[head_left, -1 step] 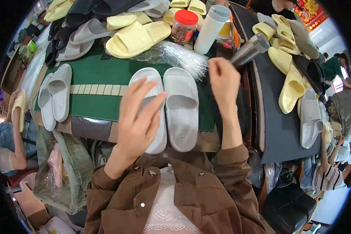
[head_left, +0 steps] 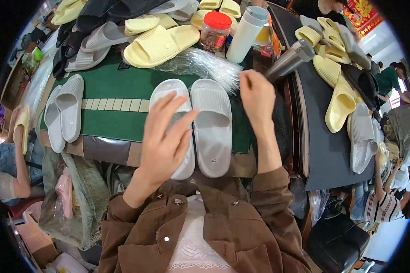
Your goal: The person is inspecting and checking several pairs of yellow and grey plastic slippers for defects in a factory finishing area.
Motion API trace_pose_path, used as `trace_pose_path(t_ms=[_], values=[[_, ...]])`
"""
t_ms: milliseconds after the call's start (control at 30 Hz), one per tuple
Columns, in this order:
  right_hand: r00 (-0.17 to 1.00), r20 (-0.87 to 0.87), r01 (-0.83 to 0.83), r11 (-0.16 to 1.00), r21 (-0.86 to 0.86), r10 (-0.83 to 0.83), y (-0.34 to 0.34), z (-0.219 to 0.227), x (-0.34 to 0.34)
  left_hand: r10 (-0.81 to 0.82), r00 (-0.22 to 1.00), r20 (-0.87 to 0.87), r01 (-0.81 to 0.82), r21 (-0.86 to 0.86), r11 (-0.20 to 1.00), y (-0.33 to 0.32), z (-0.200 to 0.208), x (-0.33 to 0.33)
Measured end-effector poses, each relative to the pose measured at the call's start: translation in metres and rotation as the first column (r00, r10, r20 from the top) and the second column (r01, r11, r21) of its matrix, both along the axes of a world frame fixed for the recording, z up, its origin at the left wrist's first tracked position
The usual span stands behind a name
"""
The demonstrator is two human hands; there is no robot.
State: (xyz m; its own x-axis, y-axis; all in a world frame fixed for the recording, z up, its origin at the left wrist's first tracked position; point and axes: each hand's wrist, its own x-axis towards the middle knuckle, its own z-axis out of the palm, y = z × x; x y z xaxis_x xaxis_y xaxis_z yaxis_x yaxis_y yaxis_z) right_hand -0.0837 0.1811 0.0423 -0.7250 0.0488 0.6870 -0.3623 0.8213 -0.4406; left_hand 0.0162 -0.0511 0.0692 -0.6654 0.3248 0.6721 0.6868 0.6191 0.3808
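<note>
The grey pair sits straight in front of you on the green mat [head_left: 105, 86], side by side, toes far and heels near. The right slipper [head_left: 212, 152] is in full view; the left slipper [head_left: 183, 164] is partly hidden by your left hand [head_left: 165, 136]. That hand is open over it, fingers spread and pointing far and right. Your right hand [head_left: 258, 98] is raised to the right of the pair, fingers curled in, beside the tips of the clear strands [head_left: 230, 77]; it is blurred, so you cannot tell whether something thin is pinched there. The strands lie partly in a clear bag [head_left: 180, 63].

Beyond the bag are a yellow slipper [head_left: 155, 49], a red-lidded jar [head_left: 215, 34] and a white bottle [head_left: 247, 34], with a tilted steel cup [head_left: 289, 59] past your right hand. A row of pale tiles [head_left: 116, 104] runs across the mat, left toward another grey pair [head_left: 71, 113]. Black slippers [head_left: 95, 17] are heaped at the far left. On the dark table [head_left: 323, 157] to your right lie more yellow slippers [head_left: 341, 105] and a grey slipper [head_left: 363, 136].
</note>
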Motion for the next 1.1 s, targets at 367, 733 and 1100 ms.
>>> trace_pose_path(t_ms=[367,733,1100], values=[[0.925,0.307,0.134,0.948,0.287,-0.224,0.008,-0.025,-0.015,-0.007,0.995,0.102,0.016,-0.089,0.996,0.017,-0.036,-0.012],[0.961,0.269,0.019,0.981,0.192,-0.071,0.007,-0.042,-0.020,0.033,0.987,0.159,0.018,-0.308,0.951,0.034,-0.065,-0.011],[0.983,0.183,0.012,1.000,0.023,-0.016,0.013,-0.008,0.002,-0.135,0.983,0.125,0.152,-0.139,0.979,0.041,-0.065,-0.019]])
